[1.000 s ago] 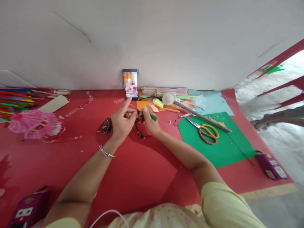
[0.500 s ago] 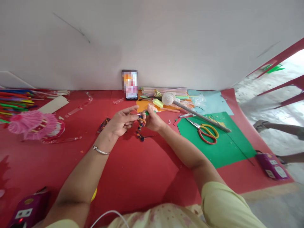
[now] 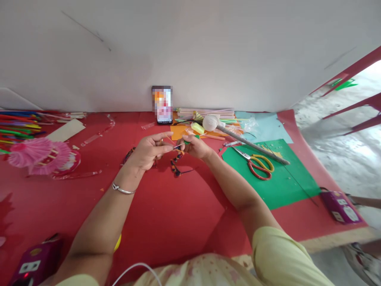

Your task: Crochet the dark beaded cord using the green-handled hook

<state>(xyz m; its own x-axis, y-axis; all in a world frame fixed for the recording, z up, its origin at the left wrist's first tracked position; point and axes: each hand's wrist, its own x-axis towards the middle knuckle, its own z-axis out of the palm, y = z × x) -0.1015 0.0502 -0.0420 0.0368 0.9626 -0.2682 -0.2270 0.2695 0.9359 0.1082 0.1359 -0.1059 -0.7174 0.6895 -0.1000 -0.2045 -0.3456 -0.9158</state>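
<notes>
Two hands meet above the red mat: the left hand pinches one end of a thin pale stick between thumb and fingertips, and the right hand closes around the other end, where a bit of green shows. A multicoloured cord hangs from the stick between the hands, its lower loops trailing onto the mat just below. Only a short stretch near the stick looks wrapped or knotted, so the work seems at an early to middle stage, with most of the cord loose. A further bundle of the cord lies by the left wrist. Scissors rest unused on the green sheet to the right, and a phone leans on the wall.
</notes>
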